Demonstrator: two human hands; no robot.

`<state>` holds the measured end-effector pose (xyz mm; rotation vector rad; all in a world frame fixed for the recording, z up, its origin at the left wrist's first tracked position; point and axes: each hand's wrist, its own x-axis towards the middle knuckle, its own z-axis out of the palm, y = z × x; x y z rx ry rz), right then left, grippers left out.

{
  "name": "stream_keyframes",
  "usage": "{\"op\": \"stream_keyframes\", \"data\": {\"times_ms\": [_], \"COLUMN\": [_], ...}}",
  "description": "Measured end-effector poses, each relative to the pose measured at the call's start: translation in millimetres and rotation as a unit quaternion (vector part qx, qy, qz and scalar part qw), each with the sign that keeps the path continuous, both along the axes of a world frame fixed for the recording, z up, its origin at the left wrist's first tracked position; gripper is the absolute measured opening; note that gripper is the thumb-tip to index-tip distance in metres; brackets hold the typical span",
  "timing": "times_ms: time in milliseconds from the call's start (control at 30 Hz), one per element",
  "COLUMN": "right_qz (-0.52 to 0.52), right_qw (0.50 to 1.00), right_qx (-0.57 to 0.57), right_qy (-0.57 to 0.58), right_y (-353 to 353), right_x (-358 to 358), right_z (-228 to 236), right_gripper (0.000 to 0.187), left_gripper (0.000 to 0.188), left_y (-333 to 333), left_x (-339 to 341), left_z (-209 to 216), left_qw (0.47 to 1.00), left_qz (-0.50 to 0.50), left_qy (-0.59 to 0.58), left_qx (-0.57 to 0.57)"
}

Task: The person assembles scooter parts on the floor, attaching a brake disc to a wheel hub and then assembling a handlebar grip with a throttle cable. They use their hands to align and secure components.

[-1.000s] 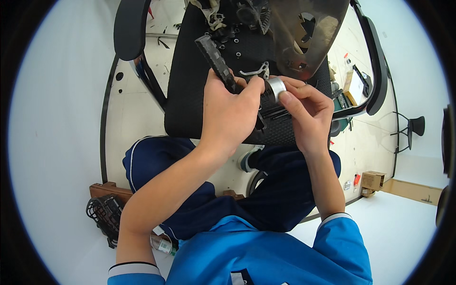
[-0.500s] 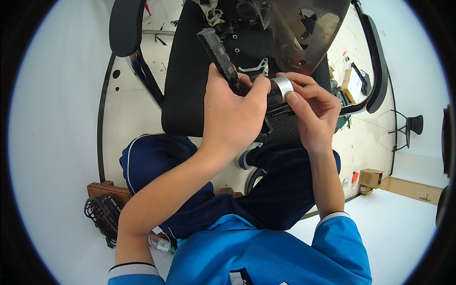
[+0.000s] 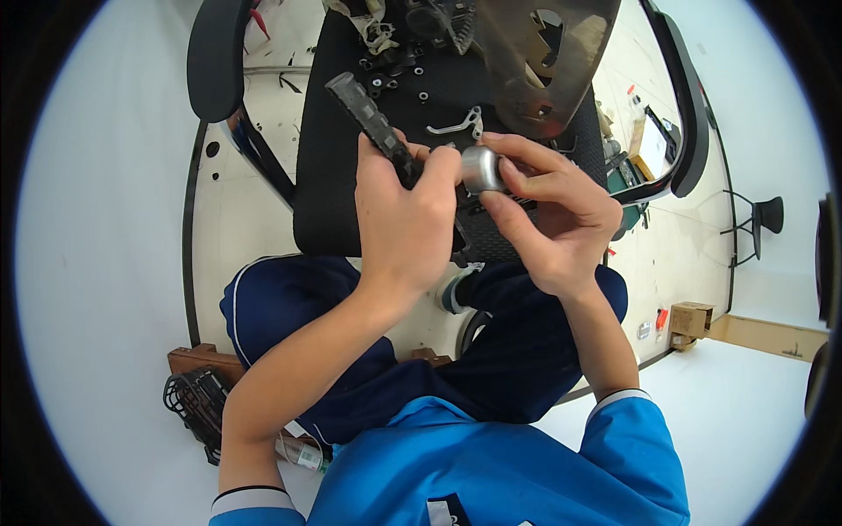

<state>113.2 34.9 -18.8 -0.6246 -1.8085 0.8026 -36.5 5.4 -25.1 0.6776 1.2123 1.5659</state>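
Note:
My left hand [image 3: 405, 219] is wrapped round a long black ridged part [image 3: 368, 110], which slants up and to the left out of the fist. My right hand [image 3: 566, 206] pinches a rounded, brushed silver metal cap [image 3: 481, 169] between thumb and fingers. The cap lies against the tips of my left thumb and forefinger; whether it touches the black part is hidden. Just beyond the hands, a small silver lever [image 3: 458, 124] rests on the black chair seat [image 3: 329, 206]. The lower end of the black part is mostly covered by my left hand.
A smoky see-through panel [image 3: 509, 66] stands on the seat at the back right. Small rings, screws and dark mechanical parts [image 3: 430, 26] are scattered at the back. Armrests [image 3: 215, 66] flank the seat. A black basket [image 3: 197, 403] is on the lower left.
The silver cap has turned, its rounded closed end now showing toward my right fingers. Both hands and the black part have shifted a little left in view.

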Motion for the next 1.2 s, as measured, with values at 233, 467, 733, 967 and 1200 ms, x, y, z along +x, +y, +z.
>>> {"op": "stream_keyframes", "data": {"times_ms": [233,467,733,967,1200], "right_qz": [0.013,0.022,0.084,0.098,0.09], "right_qw": [0.988,0.966,0.958,0.941,0.943], "right_qx": [-0.129,-0.225,-0.261,-0.307,-0.298], "right_qy": [0.083,0.123,0.089,0.102,0.121], "right_y": [-1,4,15,17,14], "right_x": [3,4,23,24,20], "right_z": [-2,-4,-4,-3,-2], "right_gripper": [0.009,0.012,0.012,0.012,0.01], "left_gripper": [0.014,0.011,0.008,0.008,0.008], "left_y": [2,8,4,3,7], "left_x": [-9,-10,-4,-7,-5], "left_z": [3,5,9,10,8], "left_qw": [0.992,0.995,0.999,0.996,0.996], "left_qz": [-0.057,-0.038,-0.027,-0.03,-0.019], "left_qy": [-0.109,-0.087,-0.021,0.029,0.031], "left_qx": [0.003,-0.012,0.043,0.081,0.077]}}
